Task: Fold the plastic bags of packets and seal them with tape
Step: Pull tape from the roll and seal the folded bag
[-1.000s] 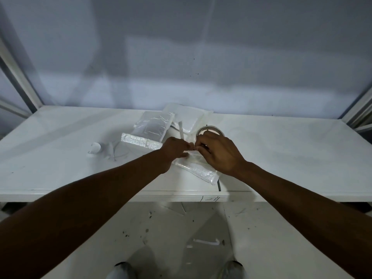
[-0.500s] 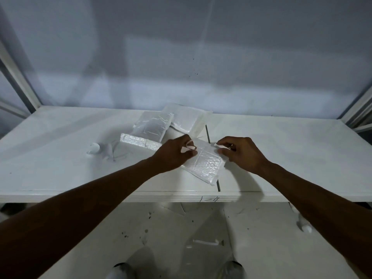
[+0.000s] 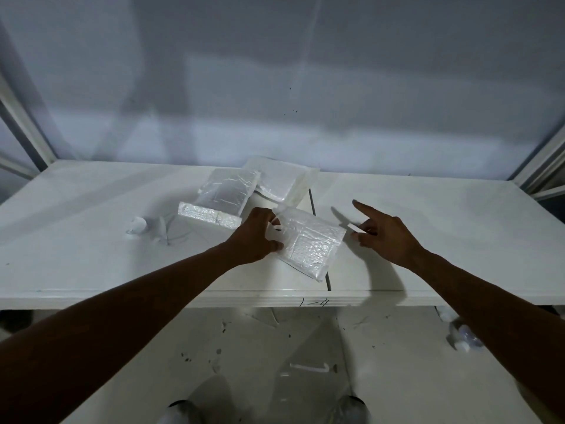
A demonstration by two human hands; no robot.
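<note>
A plastic bag [image 3: 308, 240] of packets is seen lying flat on a white table [image 3: 91, 240], close to the near edge and across a dark seam in the tabletop. Its left edge is gripped by the left hand [image 3: 255, 237], fingers and thumb curled onto the film. Just right of the bag, the right hand [image 3: 388, 237] is held above the table with the index finger stretched out toward the far left. The other fingers are curled, and a small white piece of tape [image 3: 355, 228] appears to be pinched at their tips. Whether that hand touches the bag cannot be told. Farther back, more bags [image 3: 229, 191] are piled together, with a folded bundle [image 3: 208, 214] laid along their near side. A bottle [image 3: 464, 336] is seen on the floor, lower right.
</note>
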